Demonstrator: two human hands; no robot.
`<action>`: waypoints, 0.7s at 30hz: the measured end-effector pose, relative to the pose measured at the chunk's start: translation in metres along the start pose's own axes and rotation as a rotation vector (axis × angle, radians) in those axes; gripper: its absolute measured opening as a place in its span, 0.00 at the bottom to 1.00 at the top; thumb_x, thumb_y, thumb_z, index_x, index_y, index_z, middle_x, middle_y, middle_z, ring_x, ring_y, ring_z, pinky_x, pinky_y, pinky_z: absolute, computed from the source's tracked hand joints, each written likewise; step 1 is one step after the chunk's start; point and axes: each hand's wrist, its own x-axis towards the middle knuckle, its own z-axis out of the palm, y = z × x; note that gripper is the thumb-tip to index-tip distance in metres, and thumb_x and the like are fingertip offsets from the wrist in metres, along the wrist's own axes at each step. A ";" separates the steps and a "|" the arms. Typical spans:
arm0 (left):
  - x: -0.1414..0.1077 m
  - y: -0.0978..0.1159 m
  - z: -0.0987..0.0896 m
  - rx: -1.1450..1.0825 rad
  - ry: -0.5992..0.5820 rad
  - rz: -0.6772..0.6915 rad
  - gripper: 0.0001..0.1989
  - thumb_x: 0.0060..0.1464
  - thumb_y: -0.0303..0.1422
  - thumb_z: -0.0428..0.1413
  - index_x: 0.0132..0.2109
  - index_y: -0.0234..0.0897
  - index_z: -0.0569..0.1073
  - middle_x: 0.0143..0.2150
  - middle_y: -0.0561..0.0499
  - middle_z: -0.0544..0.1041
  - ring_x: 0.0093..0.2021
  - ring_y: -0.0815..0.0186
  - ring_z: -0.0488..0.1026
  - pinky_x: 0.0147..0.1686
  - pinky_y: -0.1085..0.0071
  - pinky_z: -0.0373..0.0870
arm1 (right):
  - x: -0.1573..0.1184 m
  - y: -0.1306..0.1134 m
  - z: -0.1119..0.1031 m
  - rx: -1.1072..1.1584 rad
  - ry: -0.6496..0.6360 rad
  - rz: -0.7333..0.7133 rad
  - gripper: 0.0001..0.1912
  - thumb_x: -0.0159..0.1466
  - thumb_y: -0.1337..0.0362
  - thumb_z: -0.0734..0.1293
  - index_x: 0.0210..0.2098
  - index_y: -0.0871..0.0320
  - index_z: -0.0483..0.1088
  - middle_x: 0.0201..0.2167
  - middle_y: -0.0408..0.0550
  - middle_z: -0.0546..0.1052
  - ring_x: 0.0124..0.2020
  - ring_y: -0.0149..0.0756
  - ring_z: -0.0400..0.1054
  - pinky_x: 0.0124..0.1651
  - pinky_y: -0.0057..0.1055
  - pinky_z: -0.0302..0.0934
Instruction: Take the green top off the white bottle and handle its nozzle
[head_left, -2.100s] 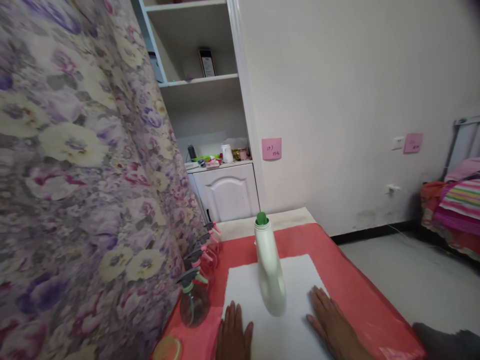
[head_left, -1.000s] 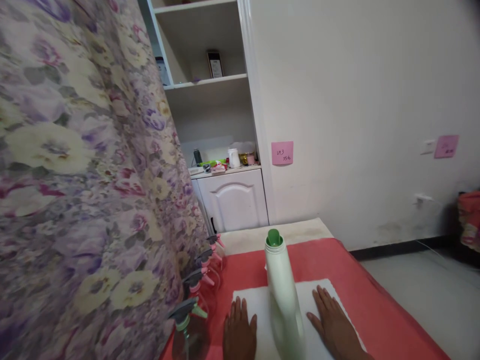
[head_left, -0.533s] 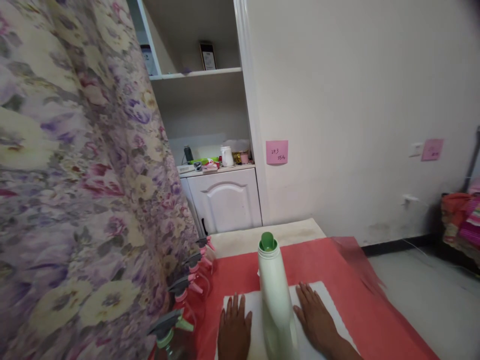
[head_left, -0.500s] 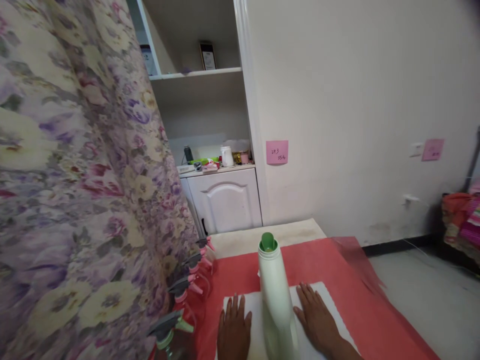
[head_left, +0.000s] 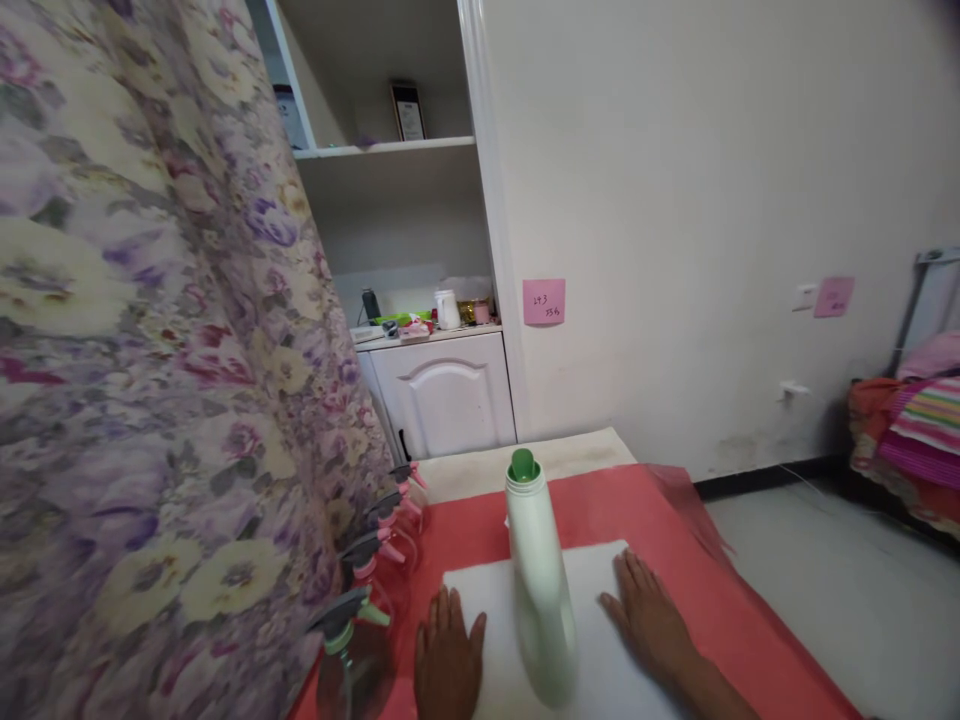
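A pale green plastic bottle stands upright on a white sheet, its mouth uncapped and a green spout showing inside. My left hand lies flat at the sheet's left edge, fingers together and thumb apart, holding nothing. On the other side, my right hand rests flat along the sheet's right edge, its thumb spread away from the fingers. Neither hand touches the bottle. Under the sheet is a red cloth spread over the table.
Several spray bottles line the table's left side beside a floral curtain. Behind the table are a white cabinet with small items on its shelf and a wall with a pink note. Striped bedding lies at far right.
My hands have slid further apart, out toward the sheet's left and right edges. The bottle still stands between them, and the view has turned slightly to the right.
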 end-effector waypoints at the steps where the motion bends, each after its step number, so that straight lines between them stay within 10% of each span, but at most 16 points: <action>1: -0.013 0.000 0.002 -0.010 0.037 0.041 0.30 0.60 0.44 0.44 0.61 0.26 0.67 0.64 0.35 0.66 0.64 0.49 0.63 0.60 0.51 0.60 | -0.013 -0.002 -0.001 0.002 0.006 -0.011 0.37 0.66 0.46 0.55 0.63 0.71 0.60 0.65 0.67 0.59 0.66 0.56 0.54 0.64 0.52 0.54; 9: -0.092 0.001 0.017 -0.060 0.263 0.176 0.26 0.62 0.43 0.44 0.59 0.32 0.70 0.61 0.38 0.72 0.59 0.53 0.70 0.55 0.54 0.67 | -0.113 -0.017 0.016 -0.033 0.215 -0.229 0.34 0.65 0.46 0.59 0.60 0.65 0.65 0.61 0.62 0.66 0.61 0.53 0.64 0.57 0.47 0.66; 21: -0.088 -0.006 -0.023 -0.011 0.072 0.188 0.27 0.62 0.43 0.45 0.61 0.30 0.68 0.62 0.39 0.69 0.62 0.54 0.67 0.58 0.54 0.66 | -0.118 -0.030 -0.015 0.023 0.111 -0.128 0.36 0.67 0.44 0.55 0.62 0.66 0.62 0.64 0.60 0.63 0.65 0.51 0.58 0.64 0.48 0.58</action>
